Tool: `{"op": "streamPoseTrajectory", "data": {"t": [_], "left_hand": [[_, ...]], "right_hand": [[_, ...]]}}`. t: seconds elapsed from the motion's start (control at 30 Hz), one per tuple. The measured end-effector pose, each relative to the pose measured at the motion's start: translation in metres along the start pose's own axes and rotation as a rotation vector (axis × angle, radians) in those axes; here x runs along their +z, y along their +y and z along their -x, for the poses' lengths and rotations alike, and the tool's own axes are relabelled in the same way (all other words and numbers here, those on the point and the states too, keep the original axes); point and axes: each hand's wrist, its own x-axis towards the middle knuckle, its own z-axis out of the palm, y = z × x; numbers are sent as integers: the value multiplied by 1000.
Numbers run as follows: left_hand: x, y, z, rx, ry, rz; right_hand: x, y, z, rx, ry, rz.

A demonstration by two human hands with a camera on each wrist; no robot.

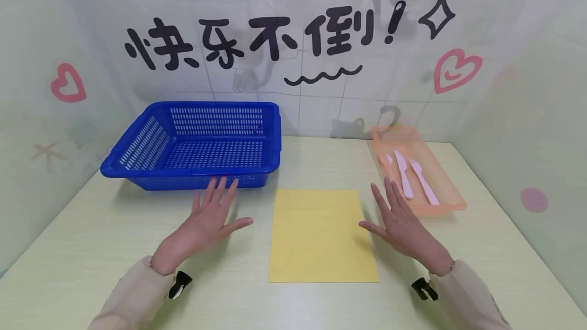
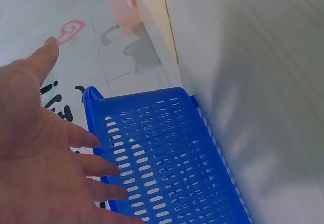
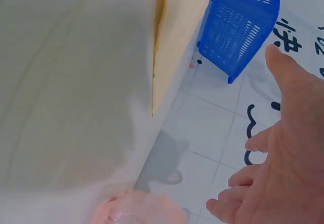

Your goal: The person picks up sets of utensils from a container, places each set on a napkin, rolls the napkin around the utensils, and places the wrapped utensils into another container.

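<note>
The left hand and right hand, fingers spread, hold nothing, flanking a square yellow sheet near a blue perforated basket; an orange plastic tray apparently keeps pale-pink cutlery together.

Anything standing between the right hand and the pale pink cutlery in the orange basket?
On a low path, yes: the orange basket's left wall stands between the right hand and the pale pink cutlery. From above, nothing visible lies over the cutlery.

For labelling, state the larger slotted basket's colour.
Deep blue; head view shows the larger slotted basket best.
</note>
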Motion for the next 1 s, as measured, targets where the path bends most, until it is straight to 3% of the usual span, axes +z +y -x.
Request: {"op": "streamPoseTrajectory", "data": {"t": [0.23,0.6,0.73,1.0], "left_hand": [[1,10,-7,67,13,10],[15,25,-20,292,69,-13],[22,29,-25,319,12,11],[38,41,-30,258,-184,-1]], "right_hand": [[-4,-5,-6,-21,5,-41],[0,-16,-14,-36,-28,-60],[4,-20,-16,-50,-52,-53],[13,-28,-18,-92,-95,-53]]}}
